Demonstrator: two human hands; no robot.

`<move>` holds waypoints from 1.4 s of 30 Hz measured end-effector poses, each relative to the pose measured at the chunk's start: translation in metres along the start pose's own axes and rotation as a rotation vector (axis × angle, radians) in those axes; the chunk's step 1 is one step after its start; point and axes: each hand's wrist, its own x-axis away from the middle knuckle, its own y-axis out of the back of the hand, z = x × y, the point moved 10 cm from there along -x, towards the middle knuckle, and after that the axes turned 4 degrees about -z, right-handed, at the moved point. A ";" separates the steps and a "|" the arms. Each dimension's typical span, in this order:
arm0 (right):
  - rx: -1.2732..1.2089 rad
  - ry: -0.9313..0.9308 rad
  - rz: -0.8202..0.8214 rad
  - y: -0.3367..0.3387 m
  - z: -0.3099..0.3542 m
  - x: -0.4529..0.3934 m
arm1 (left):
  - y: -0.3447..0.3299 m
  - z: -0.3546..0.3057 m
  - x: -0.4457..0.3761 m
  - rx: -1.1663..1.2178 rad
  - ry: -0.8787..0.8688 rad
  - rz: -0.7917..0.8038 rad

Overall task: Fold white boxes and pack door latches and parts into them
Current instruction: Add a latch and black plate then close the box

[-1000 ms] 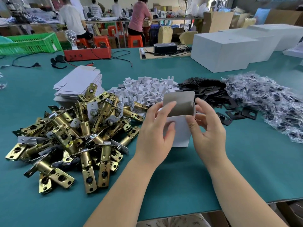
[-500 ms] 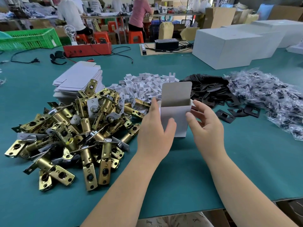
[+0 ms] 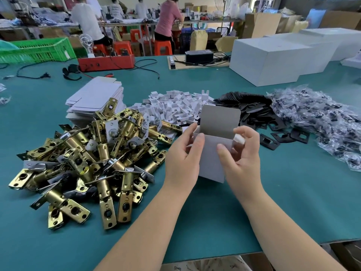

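A small white box (image 3: 212, 159) stands upright on the green table (image 3: 293, 202), its top lid flap raised. My left hand (image 3: 183, 155) grips its left side, thumb on the front face. My right hand (image 3: 242, 155) holds its right side, fingers curled at the right side flap. To the left lies a heap of brass door latches (image 3: 88, 159). Behind the box are a pile of small white card inserts (image 3: 175, 106), black strike plates (image 3: 259, 114) and clear bags of parts (image 3: 322, 122). A stack of flat white box blanks (image 3: 95, 96) sits behind the latches.
Large white cartons (image 3: 273, 57) stand at the back right. A red box (image 3: 106, 62) with cables, a green crate (image 3: 39, 49) and a black device (image 3: 199, 55) line the far edge. People work at benches behind. The table's near edge runs below my forearms.
The box came down from being held tilted in the air to standing upright on the table with its lid flap up. My right hand's fingers moved onto the right side flap.
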 end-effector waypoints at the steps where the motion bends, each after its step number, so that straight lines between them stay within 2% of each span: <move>1: 0.014 0.019 -0.010 0.003 0.003 -0.001 | 0.001 -0.003 0.000 -0.041 -0.025 -0.002; 9: 0.084 0.078 0.093 -0.001 0.013 -0.003 | 0.002 -0.033 0.007 -0.278 -0.346 0.044; 23: 0.174 -0.031 0.102 0.001 -0.002 -0.006 | 0.006 -0.017 -0.005 -0.317 -0.247 0.097; 26: 0.181 -0.075 0.184 -0.008 -0.009 -0.004 | -0.002 -0.016 -0.003 -0.321 -0.256 0.160; 29: 0.139 -0.125 0.237 -0.016 -0.015 0.000 | -0.010 -0.005 -0.001 -0.250 -0.134 0.223; 33: 0.229 -0.072 0.204 -0.011 -0.011 -0.004 | -0.008 -0.005 0.001 -0.296 -0.150 0.158; 37: 0.111 -0.150 0.173 -0.008 -0.013 -0.003 | -0.008 -0.003 0.000 -0.303 -0.156 0.133; 42: 0.119 -0.119 0.126 -0.003 -0.006 -0.002 | -0.006 -0.010 0.002 -0.412 -0.240 0.058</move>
